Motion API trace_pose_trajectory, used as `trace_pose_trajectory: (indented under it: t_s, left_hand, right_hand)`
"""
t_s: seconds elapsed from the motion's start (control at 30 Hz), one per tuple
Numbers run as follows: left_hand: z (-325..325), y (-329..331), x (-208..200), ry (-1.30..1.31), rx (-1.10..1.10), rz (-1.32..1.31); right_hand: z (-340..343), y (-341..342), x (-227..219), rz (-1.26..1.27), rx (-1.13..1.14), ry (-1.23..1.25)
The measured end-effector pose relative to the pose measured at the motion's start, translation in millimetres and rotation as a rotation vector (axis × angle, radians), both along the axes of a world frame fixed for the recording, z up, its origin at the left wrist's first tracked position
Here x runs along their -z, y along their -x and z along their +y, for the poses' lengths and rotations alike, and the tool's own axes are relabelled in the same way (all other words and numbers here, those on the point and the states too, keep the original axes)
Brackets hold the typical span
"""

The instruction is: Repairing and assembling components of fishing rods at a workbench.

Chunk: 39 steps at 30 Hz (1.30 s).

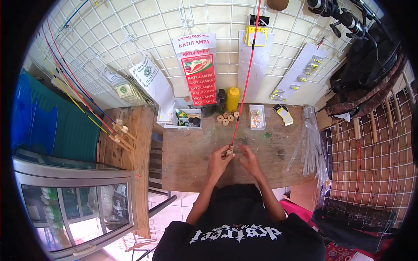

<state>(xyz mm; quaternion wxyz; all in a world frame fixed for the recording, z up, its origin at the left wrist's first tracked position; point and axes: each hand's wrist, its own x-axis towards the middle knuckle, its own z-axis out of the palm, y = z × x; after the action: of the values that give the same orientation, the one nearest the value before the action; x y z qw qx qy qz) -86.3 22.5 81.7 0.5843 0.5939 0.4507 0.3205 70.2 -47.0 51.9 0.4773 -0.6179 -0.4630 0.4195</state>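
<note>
A thin red fishing rod (246, 82) with dark bands rises from the near middle of the wooden table (196, 152) and runs past the top of the view. My left hand (220, 160) is closed around its short cork-coloured handle (231, 148), thumb and fingers pinching it from the left. Just right of the handle is my right hand (250, 161), its fingers apart and nothing visible in them. Whether a fingertip touches the handle I cannot tell. Several round cork pieces (225, 118) lie beyond the hands.
A yellow bottle (233, 99), a white box of small bottles (187, 126) and a white tray of small colourful parts (257, 123) line the table's back. Clear plastic tubes (310, 148) lie at right. Red bait packets (201, 82) hang on the white wire grid. More rods (89, 104) lean at left.
</note>
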Motion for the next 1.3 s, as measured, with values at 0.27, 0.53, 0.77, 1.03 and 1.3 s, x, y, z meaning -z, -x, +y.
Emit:
trace_pose_trajectory:
  t_s: [0.27,0.53,0.77,1.03,1.3]
  left_hand:
    - [-1,-8,-15,-0.067,-0.008,0.06]
    - [-6,-8,-11,-0.083,-0.039,0.018]
    - [-6,-6,-10,-0.041,-0.044,0.019]
    - [-9,-10,-14,-0.091,-0.045,0.027]
    - [-11,-5,-10,-0.096,-0.05,-0.004]
  right_hand:
    - [4,-106,88,-0.734,0.502,0.04]
    - [5,-122,81,-0.854,0.537,0.007]
    - [11,-72,48,-0.825,0.495,-0.099]
    - [6,-36,51,0.696,0.439,-0.036]
    - [2,-24,-3,0.838,0.376,0.013]
